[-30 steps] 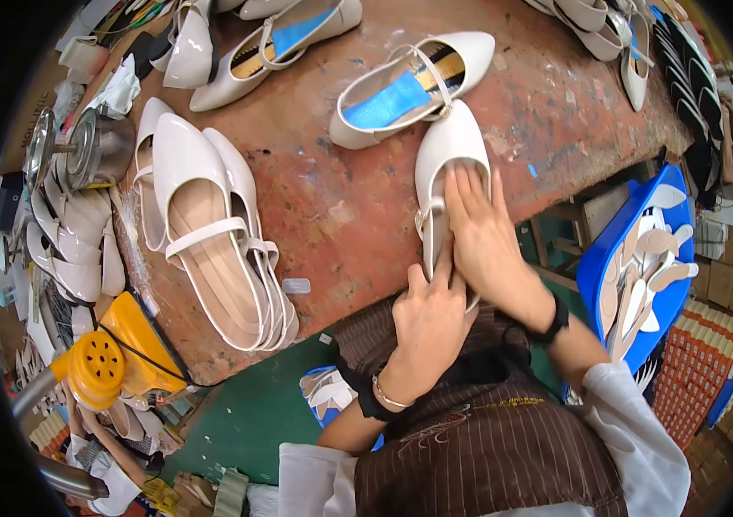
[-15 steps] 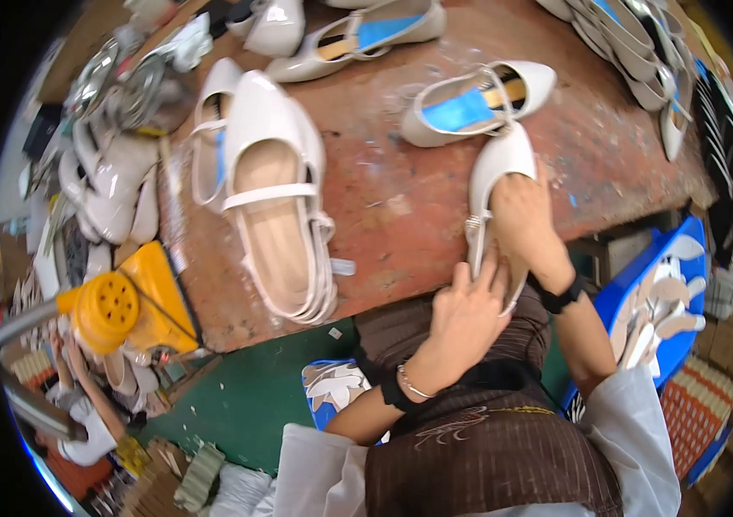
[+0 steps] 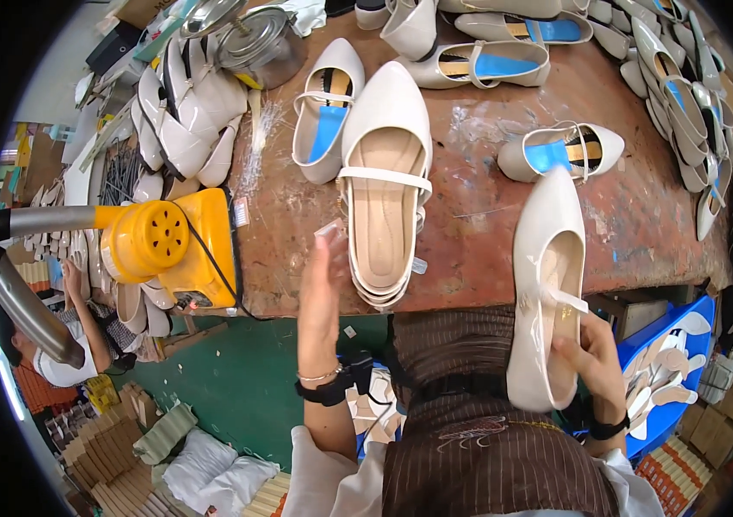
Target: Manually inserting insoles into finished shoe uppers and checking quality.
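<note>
My right hand (image 3: 595, 358) grips the pale glossy shoe (image 3: 530, 310) by its right side wall toward the heel, with the thumb (image 3: 563, 347) inside the opening and the other fingers mostly hidden behind the wall. The shoe points toe away from me, over the near edge of the surface (image 3: 478, 224), its opening turned partly to the right. In this view its toe overlaps the small blue-lined shoe (image 3: 547, 157); I can't tell whether the two touch.

For a good hold, I'd judge that gentle pressure through the wall is enough, since a hard squeeze could crease the upper. The thumb is best laid flat, so that no nail marks the insole (image 3: 563, 258). The narrow strap (image 3: 560, 297) looks easy to bend, so the wall seems the better place to carry the weight. A little room around the toe would guard the shine against scuffs.

My left hand (image 3: 319, 297) is raised just left of the shoe stack (image 3: 381, 215), blurred and edge-on, a clear plastic piece (image 3: 329, 229) at its fingertips; whether those fingers pinch it, I can't tell. Beside the nested shoes, a slow, narrow movement would be safest.
</note>
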`<state>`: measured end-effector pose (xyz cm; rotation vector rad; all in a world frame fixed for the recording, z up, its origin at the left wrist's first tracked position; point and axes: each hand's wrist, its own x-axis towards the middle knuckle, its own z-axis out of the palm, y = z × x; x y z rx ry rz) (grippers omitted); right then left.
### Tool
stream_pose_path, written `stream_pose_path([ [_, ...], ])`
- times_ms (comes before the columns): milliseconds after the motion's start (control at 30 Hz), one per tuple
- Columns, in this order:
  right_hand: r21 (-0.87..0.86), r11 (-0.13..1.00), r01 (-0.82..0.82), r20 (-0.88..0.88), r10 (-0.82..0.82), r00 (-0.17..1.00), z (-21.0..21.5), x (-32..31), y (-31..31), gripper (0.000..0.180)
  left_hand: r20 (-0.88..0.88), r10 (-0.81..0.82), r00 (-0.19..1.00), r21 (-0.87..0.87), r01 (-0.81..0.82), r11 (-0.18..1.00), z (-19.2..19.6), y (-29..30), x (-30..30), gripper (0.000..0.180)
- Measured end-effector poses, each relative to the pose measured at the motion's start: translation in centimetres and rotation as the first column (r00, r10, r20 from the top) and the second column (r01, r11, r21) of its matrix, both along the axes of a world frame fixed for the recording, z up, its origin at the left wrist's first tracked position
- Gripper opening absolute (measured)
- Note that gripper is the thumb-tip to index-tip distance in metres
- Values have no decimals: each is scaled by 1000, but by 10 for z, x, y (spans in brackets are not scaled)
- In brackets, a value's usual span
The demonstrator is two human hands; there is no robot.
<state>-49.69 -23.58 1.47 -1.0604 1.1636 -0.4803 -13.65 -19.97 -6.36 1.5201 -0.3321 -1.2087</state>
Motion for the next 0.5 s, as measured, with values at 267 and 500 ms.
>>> stream_pose_path([
  [267, -596, 786, 165, 37, -178, 983, -8, 163, -90, 20, 16, -58, 998, 0, 58, 998, -4, -17, -20, 85],
  [500, -713, 696, 88, -99, -223, 970, -39, 190, -43, 46, -15, -23, 1000, -48, 22, 999, -6, -10, -15, 84],
])
